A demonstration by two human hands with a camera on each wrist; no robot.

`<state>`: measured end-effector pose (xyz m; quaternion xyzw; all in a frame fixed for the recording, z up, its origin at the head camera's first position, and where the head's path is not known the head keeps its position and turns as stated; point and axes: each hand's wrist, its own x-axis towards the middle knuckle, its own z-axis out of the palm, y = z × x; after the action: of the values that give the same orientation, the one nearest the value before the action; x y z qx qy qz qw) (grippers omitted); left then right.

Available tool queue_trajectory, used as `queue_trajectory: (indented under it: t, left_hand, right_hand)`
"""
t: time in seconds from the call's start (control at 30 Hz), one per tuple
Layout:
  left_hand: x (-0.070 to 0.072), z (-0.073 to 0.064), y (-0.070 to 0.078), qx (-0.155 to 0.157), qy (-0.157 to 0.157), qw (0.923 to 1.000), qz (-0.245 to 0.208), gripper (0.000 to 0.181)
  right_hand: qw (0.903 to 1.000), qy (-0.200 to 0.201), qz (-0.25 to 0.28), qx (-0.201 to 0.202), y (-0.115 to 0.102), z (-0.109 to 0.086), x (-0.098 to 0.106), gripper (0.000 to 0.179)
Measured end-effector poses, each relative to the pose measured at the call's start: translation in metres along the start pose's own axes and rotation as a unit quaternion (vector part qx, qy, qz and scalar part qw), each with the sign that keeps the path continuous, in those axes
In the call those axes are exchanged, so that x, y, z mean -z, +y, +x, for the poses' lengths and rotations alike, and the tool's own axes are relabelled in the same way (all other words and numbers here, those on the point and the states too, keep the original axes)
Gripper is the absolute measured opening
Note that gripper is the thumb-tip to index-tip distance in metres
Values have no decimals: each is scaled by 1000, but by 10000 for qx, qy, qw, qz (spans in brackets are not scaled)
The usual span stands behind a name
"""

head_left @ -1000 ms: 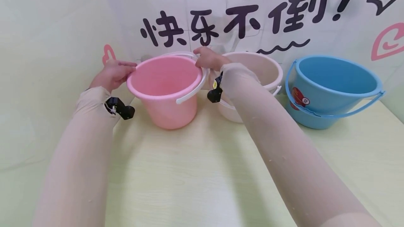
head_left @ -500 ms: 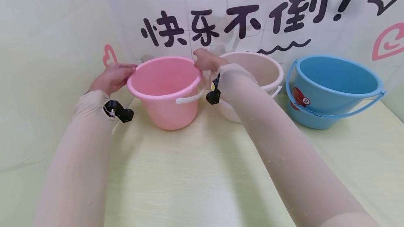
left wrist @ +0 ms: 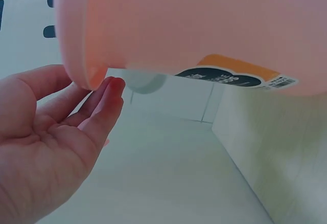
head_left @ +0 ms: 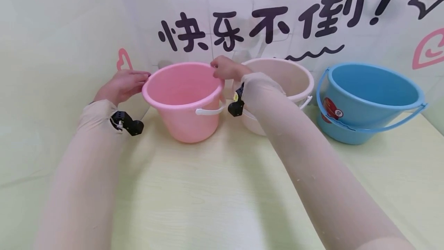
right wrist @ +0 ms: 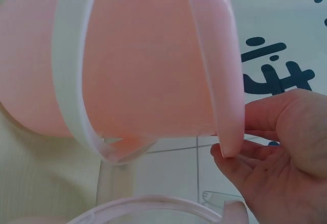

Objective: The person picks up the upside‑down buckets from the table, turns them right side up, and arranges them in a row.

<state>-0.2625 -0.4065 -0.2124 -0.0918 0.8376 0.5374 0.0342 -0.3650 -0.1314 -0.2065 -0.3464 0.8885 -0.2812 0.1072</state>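
Observation:
A pink bucket (head_left: 189, 124) with a white handle (head_left: 209, 112) stands upright on the table. At the left of its rim, my left hand (head_left: 121, 86) holds the edge; in the left wrist view, digits pass behind the rim and other fingertips (left wrist: 116, 87) lie just under it. My right hand (head_left: 227, 68) pinches the opposite side of the rim, with the lip between its digits in the right wrist view. The handle hangs down along the bucket's front right. Beside the right forearm is a pale pink bucket (head_left: 298, 78), partly hidden by that arm.
A blue bucket (head_left: 350, 126) with its handle lowered stands farther right on the light wooden table (head_left: 194, 196). A white banner with black characters (head_left: 270, 22) hangs close behind the buckets. A pale wall (head_left: 52, 49) lies near my left arm.
The white handle, which stood around the back and right of the pink bucket's rim, has dropped to its front right. Both hands stay at the rim; the view shifts slightly.

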Motion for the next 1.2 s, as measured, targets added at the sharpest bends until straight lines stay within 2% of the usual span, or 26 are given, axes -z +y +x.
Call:
queue_trajectory:
  t: [0.23, 0.37, 0.5, 0.7, 0.9, 1.1, 1.2]
  left_hand:
    - [14, -8, -7, -100, -59, 9995, -285, 60]
    - [20, -12, -9, -260, -215, 9984, -449, 61]
    - [25, -15, -7, -385, -357, 9972, -533, 63]
    - [26, -22, 1, -613, -442, 9964, -393, 63]
    - [12, -32, 19, -1060, -527, 9926, 282, 59]
    - [-18, -33, 48, -1623, -718, 9810, 782, 51]
    - [-32, -32, 60, -1777, -780, 9763, 960, 47]
  right_hand:
    - [10000, 70, 59, 9, -1, -2, 5, 30]
    - [10000, 37, -62, 14, -2, -4, 9, 36]
    - [9996, -14, -246, 112, -1, -10, 17, 44]
    - [9974, -175, -505, 492, 0, -25, 29, 42]
    - [9954, -439, -571, 625, 7, -43, 40, 42]
    - [9938, -405, -699, 760, 23, -70, 58, 43]
    - [9939, -342, -735, 743, 30, -84, 66, 43]
